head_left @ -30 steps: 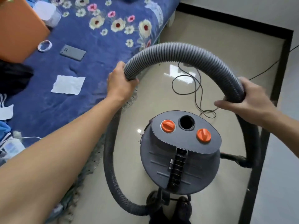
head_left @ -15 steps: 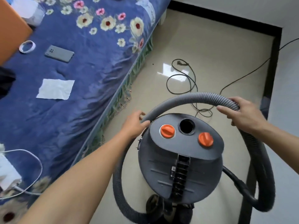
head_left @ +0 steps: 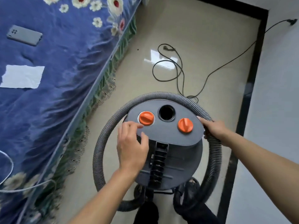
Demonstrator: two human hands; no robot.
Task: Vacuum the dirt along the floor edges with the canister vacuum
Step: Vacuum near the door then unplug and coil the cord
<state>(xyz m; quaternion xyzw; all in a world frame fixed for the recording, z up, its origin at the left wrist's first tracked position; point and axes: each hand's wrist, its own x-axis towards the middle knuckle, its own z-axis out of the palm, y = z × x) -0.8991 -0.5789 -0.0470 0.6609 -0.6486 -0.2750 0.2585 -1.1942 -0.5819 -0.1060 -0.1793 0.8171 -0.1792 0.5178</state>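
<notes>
Canister vacuum point(head_left: 168, 152) stands between bed point(head_left: 48, 81) and wall; my right hand point(head_left: 213, 129) clasps the hose point(head_left: 103, 143) looped around it, left hand point(head_left: 131, 147) loose-fingered, holding nothing, nearing the orange knob point(head_left: 146, 118), likely the switch.

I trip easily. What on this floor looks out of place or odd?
A thin black power cord lies in loose loops on the beige tiled floor beyond the grey canister vacuum, its free end unplugged. Nothing looks spilled or broken.
</notes>
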